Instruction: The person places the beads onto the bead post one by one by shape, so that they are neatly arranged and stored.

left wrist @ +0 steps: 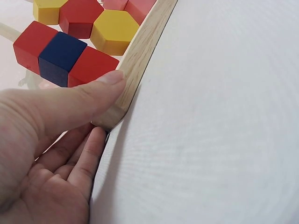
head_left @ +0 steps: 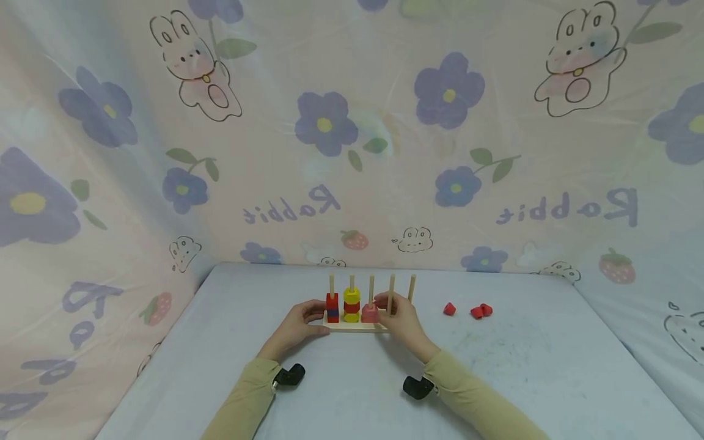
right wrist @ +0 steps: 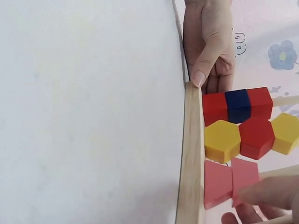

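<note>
A wooden peg stacking board (head_left: 357, 327) with upright pegs stands on the table. At its left end my left hand (head_left: 294, 327) grips the base, thumb over the front edge and fingers at the end. The first peg carries a red-blue-red stack of square blocks (left wrist: 62, 53). Beside it are yellow and red hexagonal blocks (right wrist: 256, 137). On the third peg sit two pink trapezoid blocks; my right hand (head_left: 407, 321) pinches the upper pink block (right wrist: 244, 175), which lies against the lower pink block (right wrist: 217, 184). Some right fingers are hidden behind the pieces.
Two more pegs (head_left: 411, 287) rise bare at the board's right end. Right of the board lie a loose red block (head_left: 450, 309) and a small group of red blocks (head_left: 481, 311). A printed curtain (head_left: 385, 153) hangs behind the white table (head_left: 352, 391).
</note>
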Available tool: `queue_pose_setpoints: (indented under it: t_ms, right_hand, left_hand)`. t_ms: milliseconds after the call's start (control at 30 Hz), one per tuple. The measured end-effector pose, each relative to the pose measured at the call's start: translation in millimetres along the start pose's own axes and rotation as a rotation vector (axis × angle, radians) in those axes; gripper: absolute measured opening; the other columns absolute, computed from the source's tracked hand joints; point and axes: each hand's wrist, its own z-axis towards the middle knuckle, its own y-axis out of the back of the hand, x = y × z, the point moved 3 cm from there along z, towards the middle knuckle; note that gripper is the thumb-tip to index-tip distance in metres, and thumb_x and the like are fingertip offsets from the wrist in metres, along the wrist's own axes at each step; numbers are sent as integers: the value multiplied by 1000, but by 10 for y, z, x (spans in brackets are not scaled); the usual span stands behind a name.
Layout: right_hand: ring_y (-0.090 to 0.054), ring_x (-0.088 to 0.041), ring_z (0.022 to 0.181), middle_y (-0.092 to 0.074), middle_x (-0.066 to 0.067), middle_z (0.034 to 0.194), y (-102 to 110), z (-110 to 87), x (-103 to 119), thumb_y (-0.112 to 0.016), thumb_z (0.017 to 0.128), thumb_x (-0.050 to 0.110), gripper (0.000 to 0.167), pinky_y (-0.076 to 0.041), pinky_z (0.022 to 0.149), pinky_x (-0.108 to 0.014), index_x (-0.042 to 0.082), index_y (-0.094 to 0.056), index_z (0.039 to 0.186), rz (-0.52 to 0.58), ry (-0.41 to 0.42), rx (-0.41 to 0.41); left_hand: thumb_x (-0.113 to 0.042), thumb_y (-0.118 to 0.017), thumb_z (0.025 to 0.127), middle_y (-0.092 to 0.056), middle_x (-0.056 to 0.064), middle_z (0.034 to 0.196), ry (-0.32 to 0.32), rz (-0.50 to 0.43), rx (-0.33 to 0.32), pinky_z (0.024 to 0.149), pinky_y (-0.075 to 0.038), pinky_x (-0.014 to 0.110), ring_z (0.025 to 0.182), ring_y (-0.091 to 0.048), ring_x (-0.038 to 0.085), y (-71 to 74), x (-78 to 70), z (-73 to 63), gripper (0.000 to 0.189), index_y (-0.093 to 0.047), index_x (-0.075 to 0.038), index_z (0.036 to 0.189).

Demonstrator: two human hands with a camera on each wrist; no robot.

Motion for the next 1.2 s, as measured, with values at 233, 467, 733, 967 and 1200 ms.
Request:
queue_pose_setpoints:
  t_ms: [233,467,733,967,1200]
  right_hand:
    - [-54,-37,115,-61,-21,119,143,-147,138,-70,78,-9,56,-42,101,-51,-4,-49,131,-12,17,53]
    - [-53,-37,117,-56,-21,126,415,-382,218,-72,79,-7,63,-42,99,-51,-2,-45,135,-63,79,103]
    - [-57,-35,110,-62,-17,116,842,-506,95,-73,80,-5,48,-47,93,-52,-1,-54,125,-133,97,61]
    - [-57,-39,107,-62,-22,114,1223,-478,-101,-72,81,-5,48,-47,90,-55,-3,-53,124,-206,93,-21]
    - [-54,-41,111,-59,-25,117,1433,-386,-312,-69,84,-1,45,-46,93,-55,-6,-52,126,-288,9,-33]
  left_hand:
    - [-1,-79,75,-55,18,127,7,22,2,97,-47,35,115,-55,32,17,4,12,58,-53,3,127]
    - [-5,-80,76,-56,15,127,25,35,9,96,-48,33,114,-56,29,22,16,13,59,-53,0,129]
    - [-5,-80,77,-54,15,129,42,20,7,96,-48,33,115,-55,29,11,11,-12,60,-52,0,129]
    - [-5,-80,77,-53,16,130,44,23,2,96,-48,33,115,-55,29,14,9,-15,60,-52,0,130]
    - [-5,-80,77,-55,15,129,37,24,0,97,-47,33,115,-56,29,14,14,-5,59,-53,0,129]
